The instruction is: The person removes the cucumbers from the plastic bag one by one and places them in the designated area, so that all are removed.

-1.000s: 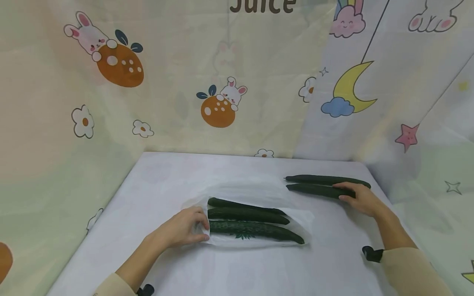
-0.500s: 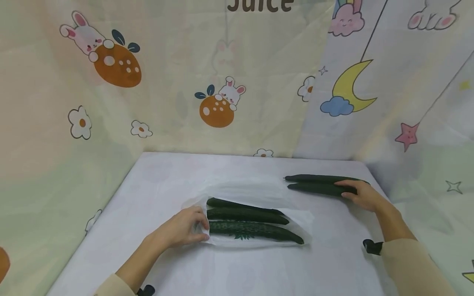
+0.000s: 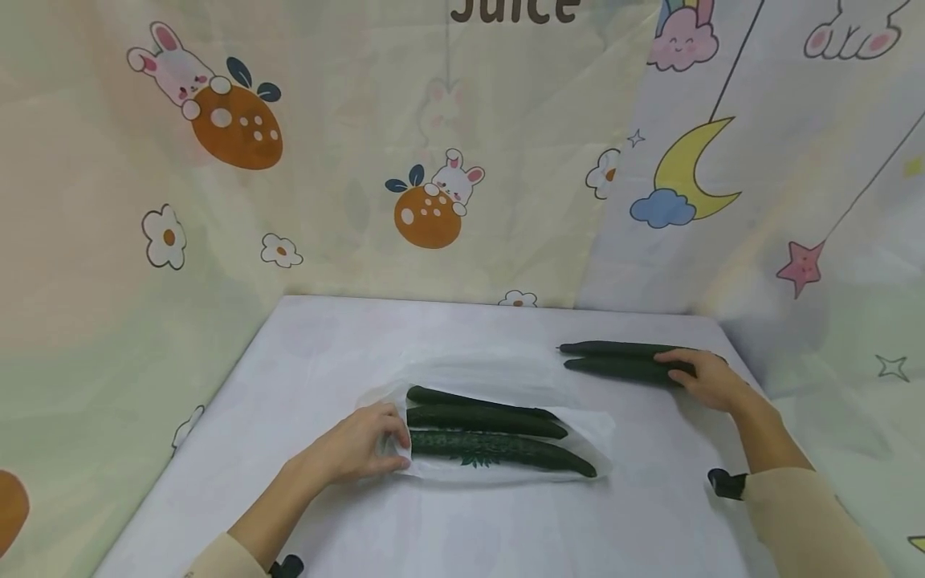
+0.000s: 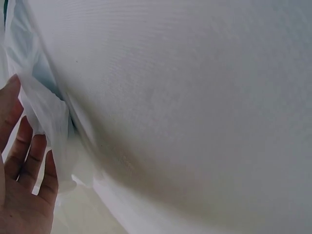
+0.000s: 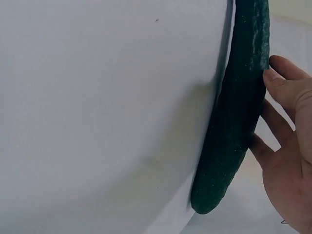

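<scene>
Nearer right cucumber (image 3: 621, 370) slightly rightward, axis crosswise.

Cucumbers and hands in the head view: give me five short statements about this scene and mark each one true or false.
1. The left hand holds the bag. True.
2. The right hand holds the bag too. False: the right hand grips one of the two far-right cucumbers.
3. Three cucumbers lie at the bag. True.
4. Six cucumbers show in the head view. False: five do.
5. Both hands are bare. True.
</scene>
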`<state>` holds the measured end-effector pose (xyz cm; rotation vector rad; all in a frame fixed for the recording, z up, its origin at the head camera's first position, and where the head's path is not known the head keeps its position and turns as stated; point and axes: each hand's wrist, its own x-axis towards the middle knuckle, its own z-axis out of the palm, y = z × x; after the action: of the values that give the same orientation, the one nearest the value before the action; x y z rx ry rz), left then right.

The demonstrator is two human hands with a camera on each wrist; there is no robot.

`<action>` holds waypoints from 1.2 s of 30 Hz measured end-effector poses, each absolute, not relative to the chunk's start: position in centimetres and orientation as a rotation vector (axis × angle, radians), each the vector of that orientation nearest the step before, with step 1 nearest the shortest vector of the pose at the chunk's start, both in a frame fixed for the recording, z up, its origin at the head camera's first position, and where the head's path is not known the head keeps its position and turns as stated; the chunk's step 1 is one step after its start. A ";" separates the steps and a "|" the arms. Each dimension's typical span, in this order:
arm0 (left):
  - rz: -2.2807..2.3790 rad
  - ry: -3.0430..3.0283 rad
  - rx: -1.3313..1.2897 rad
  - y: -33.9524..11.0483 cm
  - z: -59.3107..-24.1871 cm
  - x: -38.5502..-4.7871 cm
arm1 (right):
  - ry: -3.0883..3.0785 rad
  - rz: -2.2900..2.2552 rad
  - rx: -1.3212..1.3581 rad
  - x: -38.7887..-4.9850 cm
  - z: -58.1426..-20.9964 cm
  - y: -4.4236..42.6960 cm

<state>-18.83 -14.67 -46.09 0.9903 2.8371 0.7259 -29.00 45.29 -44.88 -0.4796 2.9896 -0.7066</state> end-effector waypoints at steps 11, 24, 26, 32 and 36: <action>0.698 2.841 0.972 -14.4 -46.3 -18.6 | 3.092 -0.736 -0.587 -28.1 -44.0 43.3; 0.644 2.907 0.928 -14.0 -46.2 -18.2 | 3.101 -0.771 -0.667 -27.2 -42.6 41.1; 0.645 2.914 0.925 -14.1 -46.3 -18.1 | 3.092 -0.777 -0.667 -27.0 -42.4 40.8; 0.656 2.904 0.936 -14.1 -46.4 -18.1 | 3.077 -0.771 -0.654 -26.4 -42.2 40.0; 0.647 2.900 0.931 -14.1 -46.3 -18.0 | 3.097 -0.788 -0.693 -26.0 -42.3 39.5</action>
<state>-18.04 -14.14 -46.31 0.9310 2.9004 0.6467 -26.00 39.46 -42.31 -0.6932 3.0967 -0.7885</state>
